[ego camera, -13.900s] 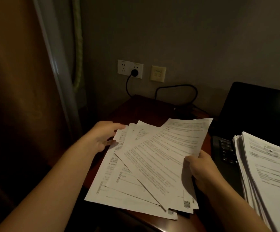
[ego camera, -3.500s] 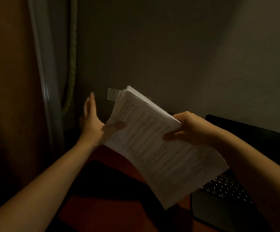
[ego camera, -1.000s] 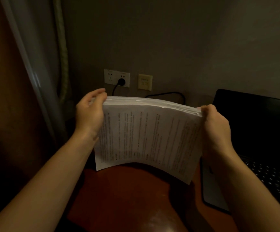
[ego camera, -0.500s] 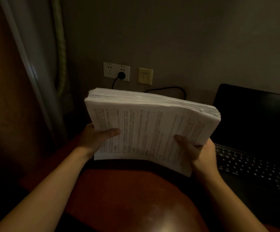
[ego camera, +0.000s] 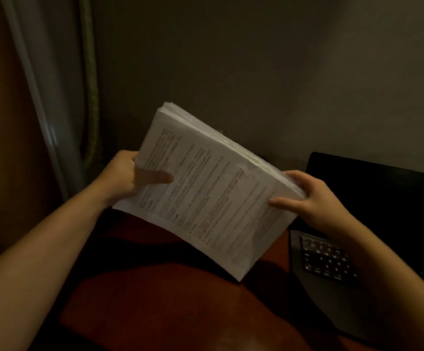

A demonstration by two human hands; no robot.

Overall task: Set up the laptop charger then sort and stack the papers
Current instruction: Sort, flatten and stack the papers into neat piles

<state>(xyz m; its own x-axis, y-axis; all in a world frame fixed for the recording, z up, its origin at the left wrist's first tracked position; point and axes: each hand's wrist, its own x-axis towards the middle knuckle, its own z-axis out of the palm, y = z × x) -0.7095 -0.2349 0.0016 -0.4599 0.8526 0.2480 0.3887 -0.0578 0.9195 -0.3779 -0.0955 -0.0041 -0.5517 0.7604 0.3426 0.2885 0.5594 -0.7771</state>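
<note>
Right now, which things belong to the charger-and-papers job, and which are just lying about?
Job: thick stack of white printed papers, gripped by left hand and right hand; open black laptop.
Just there: reddish-brown wooden table; green twisted rope hanging by the wall.

We can read nothing here. The thick stack of white printed sheets (ego camera: 213, 188) in the middle of the frame carries rows of dark print across its top page. Blur and dim light turn every line into a grey smear, so we cannot make out a single word, number or heading. At the lower right, the keys of the dark grey laptop keyboard (ego camera: 326, 260) glint faintly, perhaps with legends on them, but none is legible to us.
</note>
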